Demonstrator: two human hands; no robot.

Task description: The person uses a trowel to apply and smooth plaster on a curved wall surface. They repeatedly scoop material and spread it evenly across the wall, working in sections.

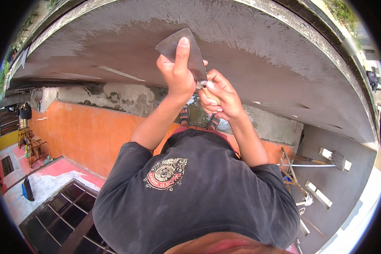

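Several fingers of left hand (180,78) partly hidden behind scraper blade (194,58)

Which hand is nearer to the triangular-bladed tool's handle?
Right: the right hand grips the handle; the left hand is farther up, thumb on the blade.

Bright, diffuse daylight is illuminating the scene; a pale strip (360,218) at the lower right is clipping to white. Fisheye distortion is bending the grey wall (258,46) into an arc, and black vignetting is enclosing the view. Rim foliage (342,10) is blurring, while the trowel blade (195,59) is resolving sharply
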